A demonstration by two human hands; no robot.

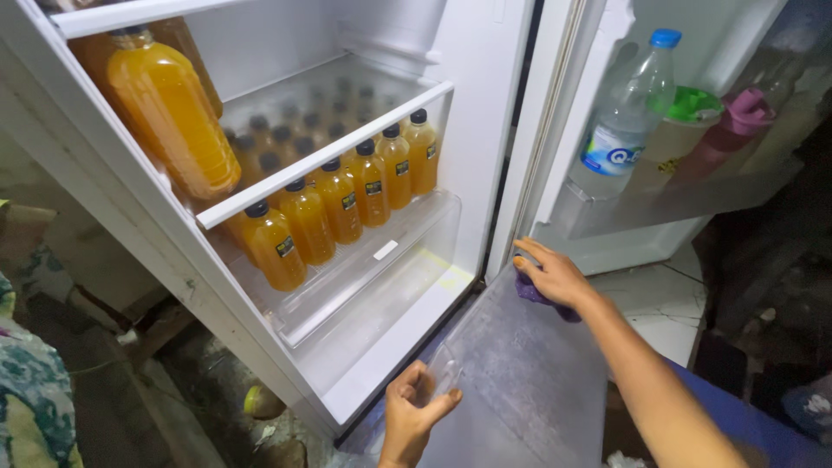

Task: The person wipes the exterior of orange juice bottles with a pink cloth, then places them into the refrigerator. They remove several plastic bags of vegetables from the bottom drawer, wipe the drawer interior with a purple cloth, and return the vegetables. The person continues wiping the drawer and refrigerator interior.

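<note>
An open white fridge (485, 130) fills the view. My left hand (416, 412) grips the near corner of a clear glass shelf panel (520, 381) pulled out below the fridge. My right hand (555, 276) presses a purple cloth (533, 293) onto the far end of that panel. Several small bottles of orange juice (338, 201) with black caps stand in rows on the lower shelf. A large orange juice bottle (165, 113) leans on the shelf above them.
The open fridge door (607, 234) at right holds a clear water bottle with a blue cap (628, 113), a green-lidded container (689, 108) and a pink bottle (732, 126). A clear drawer (373, 277) sits under the juice bottles. Dark cluttered floor lies at lower left.
</note>
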